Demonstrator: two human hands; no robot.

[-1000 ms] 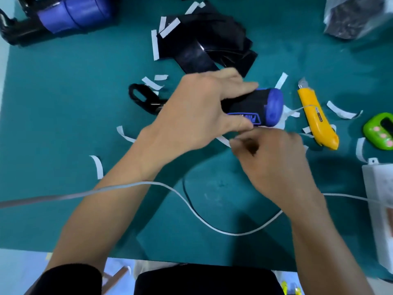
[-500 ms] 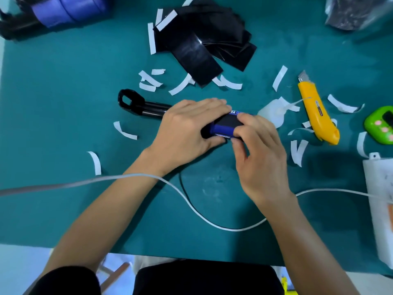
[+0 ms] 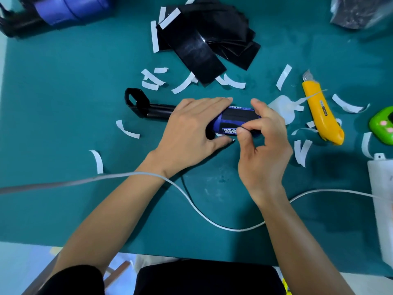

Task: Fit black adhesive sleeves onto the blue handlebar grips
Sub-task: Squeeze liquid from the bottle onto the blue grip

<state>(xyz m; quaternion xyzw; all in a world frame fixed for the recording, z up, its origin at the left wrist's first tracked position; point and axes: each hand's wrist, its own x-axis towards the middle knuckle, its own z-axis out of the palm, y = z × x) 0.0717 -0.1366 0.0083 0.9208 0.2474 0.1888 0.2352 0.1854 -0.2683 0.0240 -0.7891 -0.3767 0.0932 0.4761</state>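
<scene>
**While the sleeve's only part-way round: grip pinned mid-mat, both hands on it**

Since the blue handlebar grip [image 3: 219,126] is lying on its side in the middle of the green mat [image 3: 63,103], I'd call this the wrap-and-smooth step. A black adhesive sleeve [image 3: 240,117] sits across the top of it, with blue showing at the left end and a lettered label facing me.

The left hand [image 3: 191,130] is curled over the grip's left end, fingers across the far side and thumb on the near side, holding it down. The right hand [image 3: 265,150] has thumb and forefinger pinched on the sleeve's near edge right by the label.

Handling guess: the grip looks light and rigid, and it's round, so it'll roll if let go. I'd steady it by the bare end or by the black clamp bar [image 3: 148,108] sticking out to the left. The sleeve reads as thin floppy film that grabs wherever it lands, so take it by the edge only and lay it down slowly.

Further out there's a pile of spare black sleeves [image 3: 204,45] beyond, white backing strips [image 3: 185,83] scattered about, a yellow utility knife [image 3: 321,116] to the right, and a white cable [image 3: 202,213] looping across by the forearms.
</scene>
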